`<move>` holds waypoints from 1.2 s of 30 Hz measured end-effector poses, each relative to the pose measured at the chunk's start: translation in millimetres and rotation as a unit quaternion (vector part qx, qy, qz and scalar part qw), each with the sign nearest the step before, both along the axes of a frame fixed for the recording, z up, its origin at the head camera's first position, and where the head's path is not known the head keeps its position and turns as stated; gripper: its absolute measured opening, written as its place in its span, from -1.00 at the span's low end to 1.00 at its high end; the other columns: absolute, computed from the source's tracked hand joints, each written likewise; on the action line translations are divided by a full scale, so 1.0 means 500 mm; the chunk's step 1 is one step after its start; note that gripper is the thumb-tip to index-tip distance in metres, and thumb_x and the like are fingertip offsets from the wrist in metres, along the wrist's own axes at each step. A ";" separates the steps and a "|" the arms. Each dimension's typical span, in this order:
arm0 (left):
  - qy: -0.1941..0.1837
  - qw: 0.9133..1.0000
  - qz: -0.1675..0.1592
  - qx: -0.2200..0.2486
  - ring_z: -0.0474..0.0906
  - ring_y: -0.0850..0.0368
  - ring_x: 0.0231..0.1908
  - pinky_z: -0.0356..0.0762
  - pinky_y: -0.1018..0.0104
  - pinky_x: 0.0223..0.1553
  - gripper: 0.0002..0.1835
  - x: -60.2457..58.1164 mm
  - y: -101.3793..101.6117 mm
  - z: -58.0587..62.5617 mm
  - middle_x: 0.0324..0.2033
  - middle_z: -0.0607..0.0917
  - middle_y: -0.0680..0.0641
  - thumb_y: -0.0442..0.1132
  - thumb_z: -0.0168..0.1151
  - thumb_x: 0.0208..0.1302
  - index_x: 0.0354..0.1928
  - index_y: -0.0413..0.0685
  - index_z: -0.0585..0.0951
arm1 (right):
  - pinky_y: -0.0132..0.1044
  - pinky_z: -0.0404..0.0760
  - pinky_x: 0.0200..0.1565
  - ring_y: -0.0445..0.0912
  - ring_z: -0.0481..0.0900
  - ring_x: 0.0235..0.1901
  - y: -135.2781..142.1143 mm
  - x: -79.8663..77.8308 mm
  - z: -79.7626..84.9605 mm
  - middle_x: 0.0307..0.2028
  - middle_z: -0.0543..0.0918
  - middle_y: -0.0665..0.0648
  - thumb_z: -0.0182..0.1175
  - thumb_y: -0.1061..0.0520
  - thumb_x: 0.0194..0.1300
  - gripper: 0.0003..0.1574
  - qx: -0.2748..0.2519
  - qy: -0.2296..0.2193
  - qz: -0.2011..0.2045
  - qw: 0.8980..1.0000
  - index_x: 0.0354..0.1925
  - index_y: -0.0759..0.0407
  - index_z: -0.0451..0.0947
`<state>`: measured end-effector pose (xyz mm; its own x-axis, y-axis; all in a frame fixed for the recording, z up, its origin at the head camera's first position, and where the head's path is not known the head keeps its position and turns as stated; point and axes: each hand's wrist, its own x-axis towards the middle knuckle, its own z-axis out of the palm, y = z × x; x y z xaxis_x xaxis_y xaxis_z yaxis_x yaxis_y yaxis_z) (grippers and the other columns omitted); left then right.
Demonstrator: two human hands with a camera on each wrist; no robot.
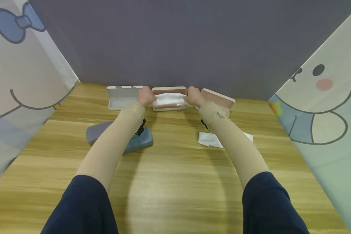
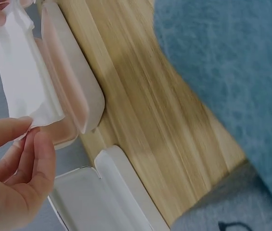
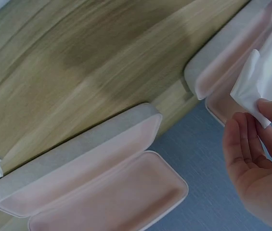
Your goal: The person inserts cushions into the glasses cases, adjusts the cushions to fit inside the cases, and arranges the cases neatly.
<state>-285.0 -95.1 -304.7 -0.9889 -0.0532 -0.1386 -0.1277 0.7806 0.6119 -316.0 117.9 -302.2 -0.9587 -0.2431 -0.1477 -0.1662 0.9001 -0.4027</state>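
Both hands hold a folded white cloth (image 1: pixel 170 98) stretched level over the middle glasses case (image 1: pixel 169 109), which stands open with a pink lining. My left hand (image 1: pixel 145 96) pinches one end of the cloth between thumb and fingertips, as the left wrist view shows. At the other end my right hand (image 1: pixel 194 96) pinches a corner; a folded flap (image 3: pixel 246 79) sticks up beside its thumb. An open grey-lined case (image 1: pixel 121 97) lies left of the left hand. Right of the right hand, another open pink-lined case (image 1: pixel 217 98) sits at an angle, partly covered by the wrist.
Under the left forearm lie a grey case (image 1: pixel 96 132) and a blue case (image 1: pixel 141 140), both closed. A second folded white cloth (image 1: pixel 208 139) lies beneath the right forearm. A grey wall (image 1: pixel 169 42) rises behind the cases; cartoon-printed panels (image 1: pixel 324 107) flank the wooden table (image 1: pixel 175 182).
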 end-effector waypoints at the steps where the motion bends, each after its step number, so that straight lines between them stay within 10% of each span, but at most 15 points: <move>1: -0.002 1.000 -0.002 -0.007 0.26 0.15 -0.53 0.38 0.31 -0.36 -0.64 0.001 0.002 -0.003 -0.65 0.34 0.03 -0.34 0.05 0.29 -0.67 -0.02 0.27 | -0.37 0.16 -0.57 -0.19 0.10 -0.68 0.001 -0.002 -0.005 -0.68 0.19 -0.02 -0.03 0.25 0.32 -0.57 0.006 -0.002 -0.003 1.000 -0.69 0.08 0.18; 7: -0.013 0.999 -0.009 -0.036 0.37 0.02 -0.26 0.50 0.20 -0.14 -0.91 -0.001 0.012 -0.013 -0.18 0.56 -0.22 -0.36 0.03 0.26 -0.39 -0.22 0.46 | -0.34 0.27 -0.52 -0.13 0.23 -0.59 0.003 -0.008 -0.023 -0.58 0.30 0.03 -0.03 0.24 0.33 -0.63 0.028 0.002 -0.018 0.999 -0.63 0.10 0.23; 20: -0.021 0.999 0.002 -0.040 0.47 -0.07 -0.06 0.54 0.13 0.02 -0.64 -0.021 0.019 -0.031 0.08 0.54 -0.33 -0.44 -0.02 0.26 0.08 -0.42 0.48 | -0.35 0.36 -0.48 -0.12 0.35 -0.55 -0.014 -0.011 -0.029 -0.31 0.59 0.17 -0.08 0.23 0.36 -0.73 0.053 -0.007 0.000 0.999 -0.20 0.31 0.56; 29: -0.014 0.998 -0.008 -0.062 0.31 -0.23 0.29 0.38 0.09 0.29 -0.61 -0.029 0.027 -0.035 0.28 0.37 -0.39 -0.41 0.02 0.24 0.11 -0.42 0.49 | -0.36 0.32 -0.58 -0.17 0.29 -0.64 -0.019 -0.027 -0.046 -0.38 0.51 0.14 -0.10 0.23 0.41 -0.75 0.057 -0.029 -0.016 0.998 -0.18 0.27 0.52; 36: -0.015 0.996 -0.019 -0.083 0.45 -0.20 0.17 0.48 0.14 0.20 -0.71 -0.041 0.024 -0.045 0.32 0.38 -0.33 -0.40 0.00 0.27 -0.04 -0.39 0.59 | -0.36 0.39 -0.53 -0.12 0.41 -0.56 -0.019 -0.028 -0.050 -0.39 0.52 0.13 -0.07 0.20 0.42 -0.76 0.070 -0.013 -0.010 0.997 -0.19 0.30 0.51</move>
<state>-305.4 -82.9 -327.0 -0.9861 -0.0408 -0.1612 -0.1131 0.8752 0.4704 -329.7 108.6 -327.1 -0.9586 -0.1981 -0.2048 -0.1375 0.9512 -0.2762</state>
